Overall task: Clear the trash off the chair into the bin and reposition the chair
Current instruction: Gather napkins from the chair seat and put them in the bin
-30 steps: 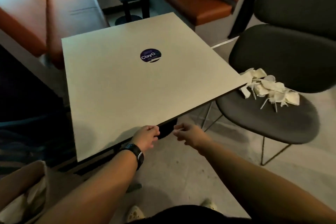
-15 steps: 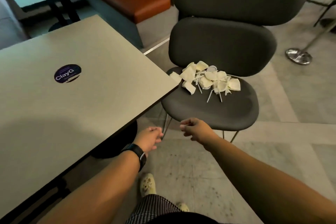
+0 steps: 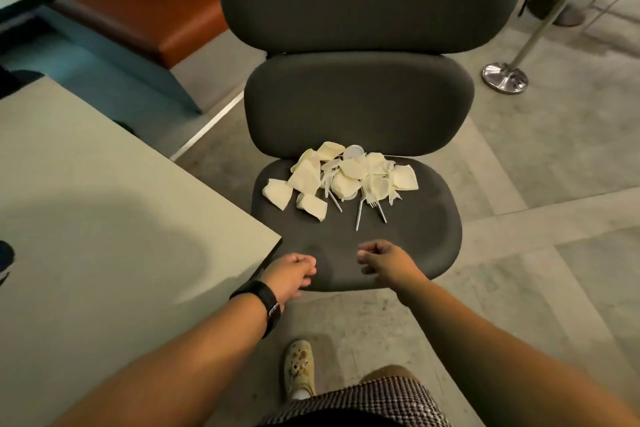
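Your left hand (image 3: 291, 272) and right hand (image 3: 384, 262) hover curled and empty over the dark grey padded chair (image 3: 408, 232); beyond them lies crumpled white paper-and-plastic-fork trash (image 3: 346, 177).

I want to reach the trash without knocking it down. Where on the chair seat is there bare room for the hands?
The front half of the chair seat is bare, between the trash pile and the front edge, as is its right side. The back of the seat is crowded with napkins and plastic forks. The table corner overlaps the left edge.
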